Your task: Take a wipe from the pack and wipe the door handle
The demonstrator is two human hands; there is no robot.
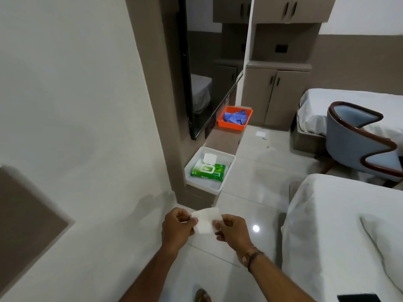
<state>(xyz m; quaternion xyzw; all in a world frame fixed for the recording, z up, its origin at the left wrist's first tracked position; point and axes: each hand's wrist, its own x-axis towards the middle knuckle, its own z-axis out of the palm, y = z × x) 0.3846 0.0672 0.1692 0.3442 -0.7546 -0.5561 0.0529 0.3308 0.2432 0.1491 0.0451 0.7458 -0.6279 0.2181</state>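
Head view: wipe (205, 221) is out of the pack and held low at centre, pinched on its left edge by the left hand (177, 229) and its right edge by the right hand (233, 232), still partly folded. Wet-wipe pack (208, 170) sits lid-up in the white tray (205, 186) on the ledge, farther off. Orange tray (235, 118) with blue cloths beyond. Step one looks done. No door handle in frame, so wiping remains; pack lid also left open.
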